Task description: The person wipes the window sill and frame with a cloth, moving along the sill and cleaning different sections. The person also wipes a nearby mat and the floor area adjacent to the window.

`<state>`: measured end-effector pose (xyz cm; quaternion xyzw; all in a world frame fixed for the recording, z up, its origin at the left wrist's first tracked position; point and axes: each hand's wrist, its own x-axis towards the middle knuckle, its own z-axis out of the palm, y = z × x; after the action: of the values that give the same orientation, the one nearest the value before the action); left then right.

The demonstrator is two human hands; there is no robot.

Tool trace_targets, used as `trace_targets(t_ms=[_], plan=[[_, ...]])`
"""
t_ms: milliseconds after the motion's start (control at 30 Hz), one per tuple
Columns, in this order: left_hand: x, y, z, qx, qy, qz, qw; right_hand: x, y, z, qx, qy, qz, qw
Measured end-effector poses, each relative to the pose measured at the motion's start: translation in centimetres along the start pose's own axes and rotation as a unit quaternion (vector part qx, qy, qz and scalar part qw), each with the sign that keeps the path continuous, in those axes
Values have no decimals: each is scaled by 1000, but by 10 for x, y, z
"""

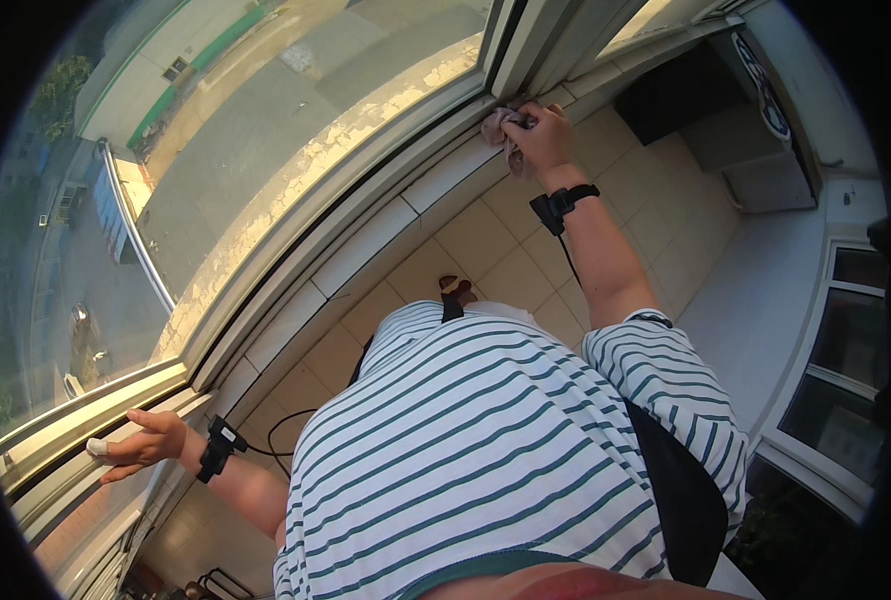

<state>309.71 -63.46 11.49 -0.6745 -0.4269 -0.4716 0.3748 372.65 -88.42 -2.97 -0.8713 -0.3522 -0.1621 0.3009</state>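
My right hand (545, 137) is closed around a crumpled greyish-pink cloth (506, 128). It presses the cloth to the tiled window sill (448, 172), close to the corner of the window frame (497, 72). At the lower left, my left hand (149, 441) is empty, its fingers spread beside the sliding-window track (83, 462); whether they touch the frame I cannot tell. A pale wrap covers one fingertip. Each wrist carries a black strap with a small box and a cable.
Beyond the window glass (295, 130) lies a paved yard far below. A cabinet (755, 150) with a dark front stands at the far right. Beige floor tiles (475, 240) run beneath me, and another window (833, 360) is on the right.
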Motion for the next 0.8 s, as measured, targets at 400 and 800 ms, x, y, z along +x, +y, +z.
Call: trace_targets(t_ms=[400,800], plan=[[-2,-8,1,16,-11,23,1000,-15,-61,23,59,121,-66,989],[2,2,-1,10,14,26,1000,-55,-126,11,201,22,-127,971]])
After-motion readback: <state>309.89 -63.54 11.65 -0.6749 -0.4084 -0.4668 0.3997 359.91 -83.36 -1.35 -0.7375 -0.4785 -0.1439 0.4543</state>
